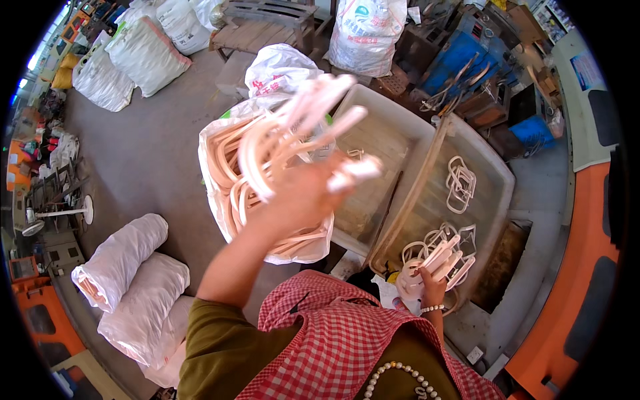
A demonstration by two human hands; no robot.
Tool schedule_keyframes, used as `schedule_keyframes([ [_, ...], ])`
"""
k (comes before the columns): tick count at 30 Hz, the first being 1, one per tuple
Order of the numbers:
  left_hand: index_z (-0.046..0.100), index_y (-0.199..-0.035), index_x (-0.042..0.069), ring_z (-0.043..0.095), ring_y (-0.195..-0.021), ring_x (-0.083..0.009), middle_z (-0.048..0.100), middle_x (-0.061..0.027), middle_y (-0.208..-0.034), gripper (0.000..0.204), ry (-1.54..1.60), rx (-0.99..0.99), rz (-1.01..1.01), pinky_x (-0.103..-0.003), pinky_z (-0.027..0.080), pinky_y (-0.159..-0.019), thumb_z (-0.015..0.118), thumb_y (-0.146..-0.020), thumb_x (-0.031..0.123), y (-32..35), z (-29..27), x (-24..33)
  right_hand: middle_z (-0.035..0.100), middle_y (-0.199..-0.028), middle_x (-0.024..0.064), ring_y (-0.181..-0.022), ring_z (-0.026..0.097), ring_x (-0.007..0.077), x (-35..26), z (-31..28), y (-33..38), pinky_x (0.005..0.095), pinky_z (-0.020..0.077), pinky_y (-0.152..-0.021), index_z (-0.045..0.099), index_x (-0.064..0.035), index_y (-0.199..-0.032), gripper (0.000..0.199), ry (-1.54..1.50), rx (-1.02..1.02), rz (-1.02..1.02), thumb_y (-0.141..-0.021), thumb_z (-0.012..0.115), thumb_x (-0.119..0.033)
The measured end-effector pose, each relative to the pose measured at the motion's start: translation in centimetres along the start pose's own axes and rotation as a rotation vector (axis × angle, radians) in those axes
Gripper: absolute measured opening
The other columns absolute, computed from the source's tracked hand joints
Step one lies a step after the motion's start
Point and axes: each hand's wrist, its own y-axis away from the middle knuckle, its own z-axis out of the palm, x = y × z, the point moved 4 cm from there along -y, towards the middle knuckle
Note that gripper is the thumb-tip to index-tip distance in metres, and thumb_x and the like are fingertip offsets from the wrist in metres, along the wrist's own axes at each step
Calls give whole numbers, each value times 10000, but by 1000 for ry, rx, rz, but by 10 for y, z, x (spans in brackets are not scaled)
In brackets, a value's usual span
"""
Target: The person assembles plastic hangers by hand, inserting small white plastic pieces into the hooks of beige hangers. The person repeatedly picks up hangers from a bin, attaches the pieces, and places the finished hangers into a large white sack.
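My left hand (300, 187), smeared by motion, is raised over a white sack (320, 250). It is closed on a bunch of pale pink curved plastic pieces (257, 157), which are blurred too. Similar bent pieces (223, 150) fill the sack beneath. On the right, my right hand (433, 288) grips several pale curved pieces (441, 257) whose ends fan out above the fingers. This hand is over the near end of a translucent plastic bin (497, 167). Loose looped pieces (433, 237) lie in the bin beside it, and another small cluster (460, 185) lies farther off.
A second grey bin (367, 200) stands between the sack and the right bin. Stuffed white sacks (143, 300) are stacked on the floor at the left; others (147, 53) stand at the back. Blue machinery (460, 57) and an orange machine (590, 267) flank the right side.
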Motion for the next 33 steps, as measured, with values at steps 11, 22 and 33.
schedule_keyframes([
  [11,543,-1227,35,582,-1046,-376,628,-230,-1082,533,-177,-260,-159,-435,442,-894,683,-762,257,-32,-38,-135,675,-837,73,-724,645,159,-19,30,4,280,507,-658,632,22,-1003,275,130,-22,-84,-776,718,-108],
  [22,558,-1067,33,643,-909,-376,662,-212,-942,302,-414,-141,-118,-460,501,-777,603,-786,132,-15,-20,-138,682,-813,77,-730,651,163,-15,61,16,283,511,-664,631,28,-972,245,95,-28,1,-767,708,-83],
  [33,579,-1138,60,599,-982,-394,648,-220,-1012,350,-498,-396,-249,-471,460,-849,577,-824,214,-19,11,-179,694,-803,65,-715,641,124,-19,71,20,279,511,-638,668,4,-906,265,321,-25,-46,-738,766,-175],
])
